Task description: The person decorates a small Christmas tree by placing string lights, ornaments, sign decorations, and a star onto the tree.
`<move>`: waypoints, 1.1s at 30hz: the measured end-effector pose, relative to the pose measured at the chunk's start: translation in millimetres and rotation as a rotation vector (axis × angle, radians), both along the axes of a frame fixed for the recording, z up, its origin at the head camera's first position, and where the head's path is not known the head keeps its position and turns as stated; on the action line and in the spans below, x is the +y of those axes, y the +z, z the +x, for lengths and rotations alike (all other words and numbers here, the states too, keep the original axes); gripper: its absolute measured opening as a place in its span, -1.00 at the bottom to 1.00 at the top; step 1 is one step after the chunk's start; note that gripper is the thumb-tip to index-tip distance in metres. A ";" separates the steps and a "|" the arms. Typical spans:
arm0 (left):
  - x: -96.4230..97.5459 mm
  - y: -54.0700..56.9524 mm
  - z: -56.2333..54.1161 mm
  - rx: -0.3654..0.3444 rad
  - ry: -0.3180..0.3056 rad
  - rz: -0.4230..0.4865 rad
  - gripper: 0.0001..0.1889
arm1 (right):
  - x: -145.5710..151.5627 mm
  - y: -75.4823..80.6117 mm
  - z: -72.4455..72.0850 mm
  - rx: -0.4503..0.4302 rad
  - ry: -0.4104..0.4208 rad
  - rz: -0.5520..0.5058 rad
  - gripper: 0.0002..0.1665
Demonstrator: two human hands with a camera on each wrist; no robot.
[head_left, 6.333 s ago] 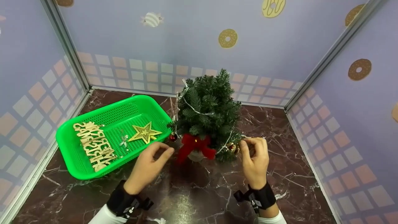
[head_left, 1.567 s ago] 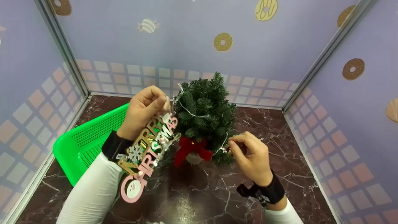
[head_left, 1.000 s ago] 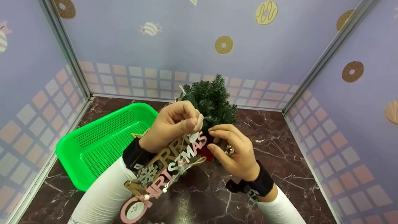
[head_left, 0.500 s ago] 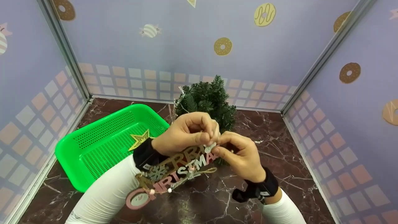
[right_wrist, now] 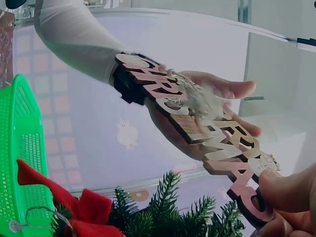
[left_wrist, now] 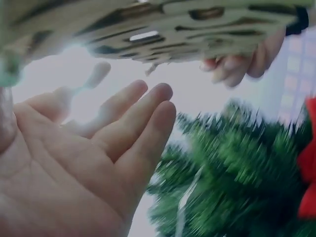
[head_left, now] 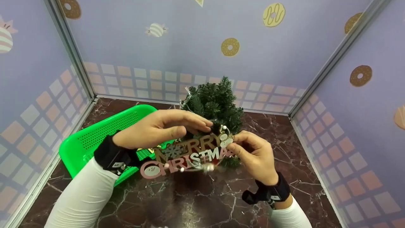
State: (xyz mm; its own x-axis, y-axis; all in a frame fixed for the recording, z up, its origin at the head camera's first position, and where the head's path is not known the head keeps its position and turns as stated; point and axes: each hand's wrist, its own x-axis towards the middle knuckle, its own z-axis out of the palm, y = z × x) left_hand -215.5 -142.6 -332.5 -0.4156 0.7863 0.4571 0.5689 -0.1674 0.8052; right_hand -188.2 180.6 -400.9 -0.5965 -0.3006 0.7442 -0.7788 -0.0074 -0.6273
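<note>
A wooden "Merry Christmas" sign (head_left: 190, 152) with a snowflake and snowman hangs in the air in front of the small Christmas tree (head_left: 218, 101). My right hand (head_left: 254, 155) pinches its right end, thumb on the letters, as the right wrist view shows at the final S (right_wrist: 259, 210). Behind and above the sign, my left hand (head_left: 158, 128) has its fingers extended and holds nothing; its palm (left_wrist: 64, 182) faces the left wrist camera. The tree's red bow (right_wrist: 89, 212) shows in the right wrist view, mostly hidden behind the sign in the head view.
A green perforated basket (head_left: 71, 148) stands at the left, partly behind the left arm, with a bit of the gold star visible inside. Patterned walls (head_left: 152, 76) enclose the dark marbled tabletop (head_left: 208, 202) at the back and sides.
The sign came out of the basket in the left hand and moved right before the tree. The right hand then took its right end; the left hand let go and drew back left.
</note>
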 end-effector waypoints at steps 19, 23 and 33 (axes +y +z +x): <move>0.4 4.4 46.0 1.045 0.575 0.060 -0.87 | 15.5 0.4 -2.9 -0.061 -0.260 -0.085 -0.91; 14.1 -13.5 44.3 1.215 0.632 -0.081 -0.83 | 16.5 0.3 -4.1 -0.061 -0.284 -0.081 -0.91; 28.6 -31.6 33.5 1.366 0.724 -0.185 -0.82 | 18.3 -2.2 -6.6 -0.046 -0.291 -0.070 -0.92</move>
